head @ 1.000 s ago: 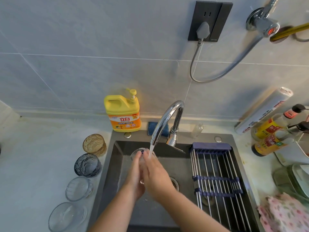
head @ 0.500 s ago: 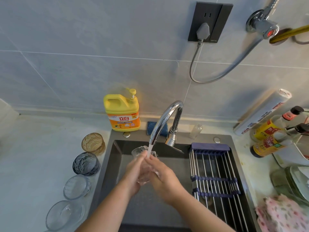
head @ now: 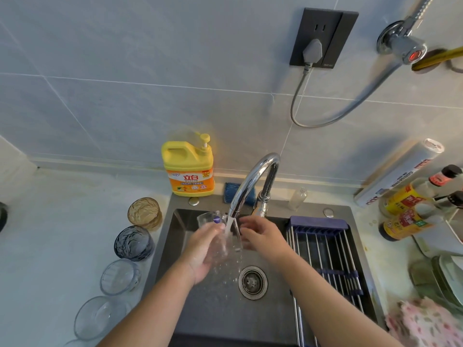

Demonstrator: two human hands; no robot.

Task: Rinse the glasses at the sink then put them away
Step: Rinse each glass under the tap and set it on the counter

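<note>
A clear glass (head: 213,222) with a small purple sticker is tilted under the running water of the chrome faucet (head: 253,179), over the dark sink (head: 213,311). My left hand (head: 203,254) grips the glass from the left and below. Just right of the stream is my right hand (head: 263,236), its loosely bent fingertips at the glass's right side. On the counter left of the sink stand an amber glass (head: 145,214), a smoky blue glass (head: 134,242) and two clear glasses (head: 120,276) (head: 99,316).
A roll-up drying rack (head: 325,259) covers the sink's right part, and the drain (head: 252,283) lies below the hands. A yellow detergent bottle (head: 189,169) and a blue sponge (head: 229,191) stand behind the sink. Sauce bottles (head: 406,221) and a pink cloth (head: 426,324) are at the right.
My right hand has come off the top of the glass and moved right. My left hand now holds the glass alone, tilted under the stream.
</note>
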